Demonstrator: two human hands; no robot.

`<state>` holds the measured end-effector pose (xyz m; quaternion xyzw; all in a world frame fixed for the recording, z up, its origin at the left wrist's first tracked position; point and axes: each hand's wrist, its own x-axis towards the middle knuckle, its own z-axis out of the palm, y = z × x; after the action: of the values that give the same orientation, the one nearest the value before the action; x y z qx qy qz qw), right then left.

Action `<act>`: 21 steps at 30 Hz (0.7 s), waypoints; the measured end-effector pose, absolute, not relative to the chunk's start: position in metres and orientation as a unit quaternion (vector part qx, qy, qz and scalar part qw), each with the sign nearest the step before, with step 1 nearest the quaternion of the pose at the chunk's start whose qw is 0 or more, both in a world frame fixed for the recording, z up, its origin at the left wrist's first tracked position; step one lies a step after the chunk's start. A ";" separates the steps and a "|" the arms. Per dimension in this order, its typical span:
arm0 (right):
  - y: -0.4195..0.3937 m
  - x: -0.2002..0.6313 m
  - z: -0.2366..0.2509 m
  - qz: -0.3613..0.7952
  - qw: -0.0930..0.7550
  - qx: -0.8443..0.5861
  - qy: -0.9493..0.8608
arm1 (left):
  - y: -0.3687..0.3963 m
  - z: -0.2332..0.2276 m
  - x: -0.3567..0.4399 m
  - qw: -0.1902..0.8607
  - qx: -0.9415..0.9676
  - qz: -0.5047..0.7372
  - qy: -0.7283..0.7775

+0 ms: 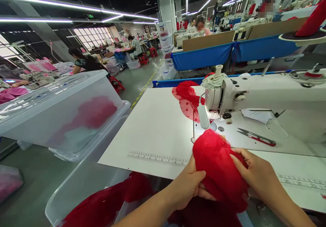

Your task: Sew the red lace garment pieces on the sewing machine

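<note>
Fabric, a bunched red mesh piece (pixel 219 167), sits at the table's (pixel 158 125) near edge, at six o'clock from the sewing machine (pixel 254 94). The left hand (pixel 187 186) pinches its lower edge with fingers curled shut; the right hand (pixel 257 174) presses it from three o'clock, fingers closed on the cloth. It looks light, limp and snag-prone, best gripped along the edges. Thread snips (pixel 256 137) lie near, at one o'clock.
</note>
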<state>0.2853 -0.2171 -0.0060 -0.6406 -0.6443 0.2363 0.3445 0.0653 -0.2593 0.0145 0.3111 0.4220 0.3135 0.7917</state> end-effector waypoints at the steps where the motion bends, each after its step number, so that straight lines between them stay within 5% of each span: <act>1: -0.218 0.287 -0.009 0.225 0.333 -0.639 -0.655 | -0.260 0.015 0.066 0.786 0.319 0.312 0.428; 10: -0.225 0.289 -0.017 0.091 0.254 -0.674 -0.688 | -0.268 0.027 0.052 0.764 0.413 0.196 0.455; 13: -0.227 0.290 -0.021 0.036 0.216 -0.677 -0.703 | -0.263 0.044 0.042 0.572 0.600 0.134 0.543; 16: -0.229 0.289 -0.024 0.000 0.216 -0.672 -0.708 | -0.243 0.055 0.050 0.350 0.738 0.232 0.527; 21: -0.234 0.281 -0.029 -0.056 0.277 -0.602 -0.747 | -0.194 0.038 0.087 0.558 0.648 0.223 0.468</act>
<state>0.2811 -0.2338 -0.0292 -0.6020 -0.7469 -0.0563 0.2768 0.0868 -0.1938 0.0376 0.6485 0.4676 0.2232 0.5577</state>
